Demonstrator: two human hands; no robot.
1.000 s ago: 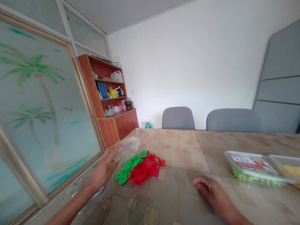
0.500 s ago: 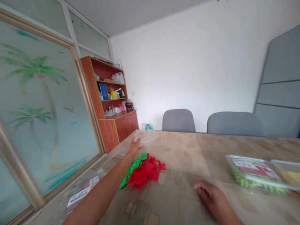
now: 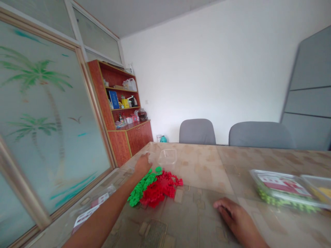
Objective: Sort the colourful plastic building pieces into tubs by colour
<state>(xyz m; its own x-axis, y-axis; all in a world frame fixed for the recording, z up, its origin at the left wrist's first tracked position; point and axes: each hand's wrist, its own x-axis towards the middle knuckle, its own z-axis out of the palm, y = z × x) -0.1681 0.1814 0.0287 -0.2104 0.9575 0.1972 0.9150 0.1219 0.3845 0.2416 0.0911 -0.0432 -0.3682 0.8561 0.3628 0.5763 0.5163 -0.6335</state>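
My left hand [image 3: 143,166] reaches over the far left of the table with its fingers curled together. A faint clear edge shows by the fingertips, too indistinct to name. Just to the right stands a clear plastic container [image 3: 167,157], apart from the hand. Below my left hand lies a pile of green plastic pieces [image 3: 141,187] and red plastic pieces [image 3: 159,191], the green partly hidden by my forearm. My right hand [image 3: 232,215] rests on the table at the right, fingers loosely bent and thumb apart, holding nothing.
At the right is a clear box of light green pieces [image 3: 289,201] with a printed label, beside a clear box with yellow contents [image 3: 324,191]. Clear packaging with printed cards [image 3: 88,215] lies left of my forearm. Grey chairs [image 3: 197,131] stand beyond the patterned table [image 3: 201,162].
My left hand has let go of the clear container, which now stands upright, and has shifted left. More of the green pieces show. My right hand has stayed in place.
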